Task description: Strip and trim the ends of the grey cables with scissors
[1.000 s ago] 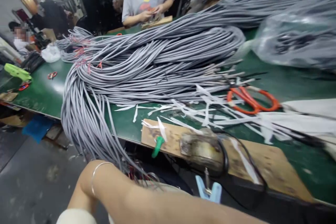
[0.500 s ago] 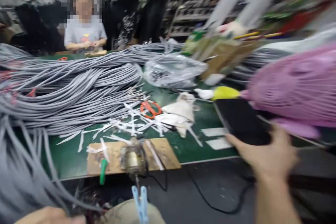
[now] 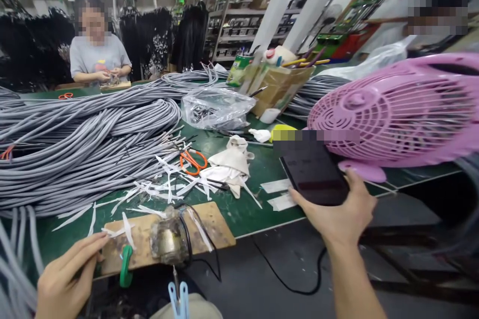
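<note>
My right hand grips the lower end of a black phone, thumb on one side and fingers on the other. The phone is tilted above the green table. My left hand reaches to the left edge of a wooden board, its fingers stretched out and nothing visible in them. On that board sits a small motor with black wires. A light blue clothes peg hangs in front of the motor's shaft. Close to my left hand, a green clamp sits on the board's front edge.
Bundles of grey cable cover the left side. White strips, orange scissors and a cloth lie mid-table. A pink fan stands right, beside a cardboard box of pens. A co-worker sits opposite.
My left hand has risen from the bottom edge to the board's left end. My right hand keeps hold of the phone. The view has turned to the right and become sharper.
</note>
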The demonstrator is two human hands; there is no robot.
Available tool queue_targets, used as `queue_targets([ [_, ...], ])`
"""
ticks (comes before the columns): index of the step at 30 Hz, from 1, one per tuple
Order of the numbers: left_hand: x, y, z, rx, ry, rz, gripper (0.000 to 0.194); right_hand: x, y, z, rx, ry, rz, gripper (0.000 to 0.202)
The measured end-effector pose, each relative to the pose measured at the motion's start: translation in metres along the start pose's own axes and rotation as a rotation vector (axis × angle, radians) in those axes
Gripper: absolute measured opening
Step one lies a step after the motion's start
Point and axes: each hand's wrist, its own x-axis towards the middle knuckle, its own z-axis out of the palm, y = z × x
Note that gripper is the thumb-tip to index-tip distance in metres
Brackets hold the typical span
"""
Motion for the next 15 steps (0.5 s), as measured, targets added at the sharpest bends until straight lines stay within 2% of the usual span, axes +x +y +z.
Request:
queue_targets([
  [5,-0.005,-0.007,0.006,0.026,-0.021,-0.036,0.020,-0.001,0.002,-0.002,-0.002,0.017,0.010,0.090],
  [9,0.000,-0.002,0.009,0.048,0.047,-0.009,0.019,-0.001,0.011,0.010,0.041,0.126,-0.005,0.100],
  [11,0.003,0.001,0.010,0.048,0.067,-0.001,0.019,0.001,0.016,0.016,0.054,0.160,-0.028,0.097],
  [15,0.005,0.002,0.011,0.026,0.047,0.018,0.020,0.005,0.022,0.015,0.034,0.083,-0.025,0.084],
])
